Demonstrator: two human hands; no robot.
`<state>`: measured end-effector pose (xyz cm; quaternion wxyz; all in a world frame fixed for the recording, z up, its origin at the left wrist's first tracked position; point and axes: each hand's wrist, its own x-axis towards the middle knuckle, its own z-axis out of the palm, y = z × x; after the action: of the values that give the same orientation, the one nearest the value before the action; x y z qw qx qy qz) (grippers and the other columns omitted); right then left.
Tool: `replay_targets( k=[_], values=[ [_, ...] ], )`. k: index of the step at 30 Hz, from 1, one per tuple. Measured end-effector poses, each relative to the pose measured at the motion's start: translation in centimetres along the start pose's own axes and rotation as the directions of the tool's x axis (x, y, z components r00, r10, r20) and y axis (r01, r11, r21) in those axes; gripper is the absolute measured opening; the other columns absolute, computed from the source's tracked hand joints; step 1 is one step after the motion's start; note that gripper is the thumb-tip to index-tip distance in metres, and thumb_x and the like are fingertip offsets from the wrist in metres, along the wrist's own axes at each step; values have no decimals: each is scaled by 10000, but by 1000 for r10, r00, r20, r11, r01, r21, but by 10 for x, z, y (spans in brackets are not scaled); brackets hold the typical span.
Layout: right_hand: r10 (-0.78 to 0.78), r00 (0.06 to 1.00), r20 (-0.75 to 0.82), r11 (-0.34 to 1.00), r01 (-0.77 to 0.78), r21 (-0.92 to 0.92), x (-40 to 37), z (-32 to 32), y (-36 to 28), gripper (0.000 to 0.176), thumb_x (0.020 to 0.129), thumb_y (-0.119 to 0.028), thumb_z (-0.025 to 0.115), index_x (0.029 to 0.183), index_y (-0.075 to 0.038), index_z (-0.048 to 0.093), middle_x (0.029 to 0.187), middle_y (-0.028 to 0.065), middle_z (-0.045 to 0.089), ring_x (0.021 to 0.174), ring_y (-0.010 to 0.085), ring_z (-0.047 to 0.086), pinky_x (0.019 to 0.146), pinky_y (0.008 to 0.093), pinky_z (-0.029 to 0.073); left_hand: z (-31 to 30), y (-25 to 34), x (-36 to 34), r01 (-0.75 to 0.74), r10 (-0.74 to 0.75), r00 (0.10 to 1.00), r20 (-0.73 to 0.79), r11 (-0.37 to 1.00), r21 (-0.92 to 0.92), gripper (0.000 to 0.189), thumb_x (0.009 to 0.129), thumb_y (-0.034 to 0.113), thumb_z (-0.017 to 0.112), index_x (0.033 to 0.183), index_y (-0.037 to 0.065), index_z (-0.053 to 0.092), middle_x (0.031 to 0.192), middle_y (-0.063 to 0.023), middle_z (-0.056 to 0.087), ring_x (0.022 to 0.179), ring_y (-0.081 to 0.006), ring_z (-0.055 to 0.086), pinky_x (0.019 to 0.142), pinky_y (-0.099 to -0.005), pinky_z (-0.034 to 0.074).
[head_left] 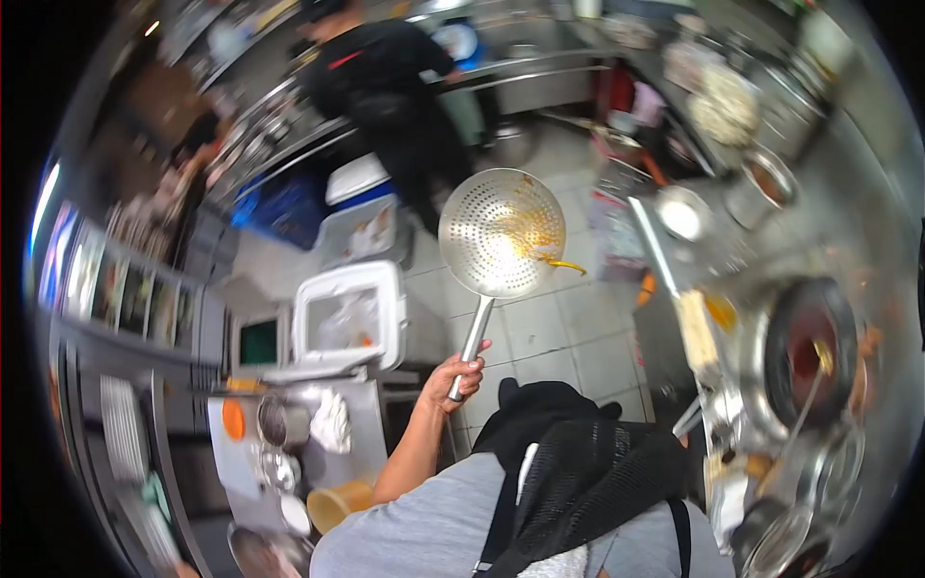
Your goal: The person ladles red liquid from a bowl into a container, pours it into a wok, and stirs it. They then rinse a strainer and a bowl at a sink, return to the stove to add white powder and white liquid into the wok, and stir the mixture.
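Observation:
My left hand is closed around the metal handle of a perforated skimmer, held out in front of me over the tiled floor. Its round, shallow bowl points away from me and is smeared with yellow-orange residue. A thin yellow strip hangs off the bowl's right rim. My right hand cannot be seen; the right arm is hidden beside my body. To my right a dark wok sits on the range, with reddish-brown contents and a ladle resting in it.
A white-rimmed bin stands ahead on the left, beside a grey tub. A person in black works at the far counter. On the left counter are a metal pot and a white cloth. A metal container stands at right.

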<state>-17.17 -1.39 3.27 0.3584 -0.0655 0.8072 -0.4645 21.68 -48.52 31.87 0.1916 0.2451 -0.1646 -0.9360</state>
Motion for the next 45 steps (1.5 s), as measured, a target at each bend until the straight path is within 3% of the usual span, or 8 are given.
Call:
replay_targets(
  k=[4, 9, 13, 23, 34, 39, 43, 45],
  values=[
    [20, 1000, 1, 892, -17, -452, -49, 48, -53, 428, 861, -141, 618, 1222, 37, 472, 925, 153, 618, 634, 251, 631, 584, 376, 529, -45, 69, -100, -287, 435, 829, -351, 870, 401, 591, 806, 26, 712, 1349, 18, 478, 742, -8, 556, 484, -65, 455, 409, -219, 375],
    [-198, 948, 247, 794, 303, -527, -39, 152, -132, 370, 892, -199, 614, 1168, 26, 512, 886, 160, 637, 694, 315, 638, 634, 416, 507, -69, 127, -188, -101, 811, 351, -468, 530, 842, 422, 748, -23, 683, 1160, -1, 596, 656, -6, 555, 415, -79, 466, 361, -242, 367],
    [-489, 675, 552, 643, 707, -296, -21, 276, -251, 341, 918, -245, 611, 1125, 17, 545, 855, 165, 652, 742, 365, 644, 674, 448, 489, -128, 145, -193, 115, 972, 89, -217, 206, 972, 527, 711, 37, 648, 1233, -25, 613, 949, -183, 695, 867, -249, 665, 827, -342, 505],
    [-489, -14, 872, 137, 986, 92, -156, 575, -559, 441, 931, -313, 605, 1268, -34, 551, 933, 245, 692, 872, 447, 649, 781, 528, 504, -161, 157, -217, 140, 952, 19, -305, 299, 944, 554, 717, 8, 690, 1263, -26, 603, 935, -168, 701, 825, -230, 665, 797, -342, 515],
    [-533, 19, 846, 119, 991, 52, -183, 684, -532, 302, 943, -280, 588, 1127, -43, 624, 869, 254, 687, 882, 457, 661, 802, 539, 514, -143, 164, -229, 366, 941, -178, -289, 336, 868, 541, 729, 29, 653, 1269, 24, 612, 939, -250, 681, 855, -361, 677, 796, -395, 517],
    [-295, 222, 929, 167, 970, -179, -144, 723, -494, 381, 922, -335, 624, 1181, -57, 627, 1121, 230, 672, 1059, 397, 641, 894, 499, 509, -161, 163, -244, 372, 943, -292, -158, 264, 890, 567, 719, 23, 650, 1284, 25, 600, 1049, -279, 670, 994, -415, 657, 858, -431, 508],
    [-277, 186, 943, 253, 961, -115, -117, 715, -473, 442, 905, -369, 655, 1167, -13, 644, 1071, 244, 679, 1020, 402, 650, 894, 485, 510, -164, 152, -253, 240, 929, -245, -277, 335, 911, 600, 703, -1, 676, 1293, -42, 577, 1002, -181, 724, 921, -288, 692, 839, -344, 507],
    [-294, 98, 951, 438, 898, 43, -107, 679, -482, 458, 910, -361, 660, 1194, -2, 637, 1008, 217, 693, 883, 317, 687, 802, 433, 543, -173, 149, -247, -46, 870, -106, -482, 480, 876, 491, 732, -17, 698, 1211, -58, 594, 779, -67, 654, 583, -135, 585, 521, -265, 458]
  ],
)
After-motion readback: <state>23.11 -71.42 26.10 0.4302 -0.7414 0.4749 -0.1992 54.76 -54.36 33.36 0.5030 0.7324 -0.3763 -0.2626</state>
